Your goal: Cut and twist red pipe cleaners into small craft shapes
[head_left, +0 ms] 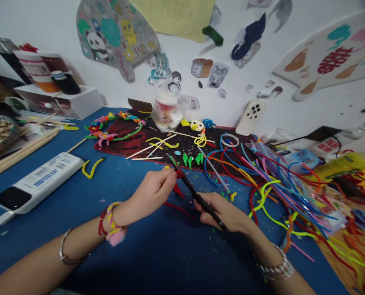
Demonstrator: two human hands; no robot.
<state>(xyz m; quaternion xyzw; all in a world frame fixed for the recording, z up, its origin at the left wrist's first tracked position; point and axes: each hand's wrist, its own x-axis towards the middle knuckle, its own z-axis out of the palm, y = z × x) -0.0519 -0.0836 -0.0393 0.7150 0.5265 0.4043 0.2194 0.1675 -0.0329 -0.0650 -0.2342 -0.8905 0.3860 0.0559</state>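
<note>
My left hand (153, 188) is closed in a pinch on a small red pipe-cleaner piece (179, 173), mostly hidden by the fingers. My right hand (217, 209) is wrapped around black scissors (191, 187), seen edge-on, their blades pointing up and left past the red piece. Whether the blades touch it I cannot tell. Below the left fingertips hangs a red strip (178, 191), and another red pipe cleaner (179, 209) lies in the shade between the hands. Several small green fuzzy pieces (190, 160) lie just beyond, among green clippings.
Tangled coloured pipe cleaners (288, 196) spread across the right side. A white device with a cable (39, 182) and a bent yellow pipe cleaner (92, 169) lie left. Thin sticks (153, 148), a colourful floral garland (115, 119), and a phone (250, 118) against the wall are farther back.
</note>
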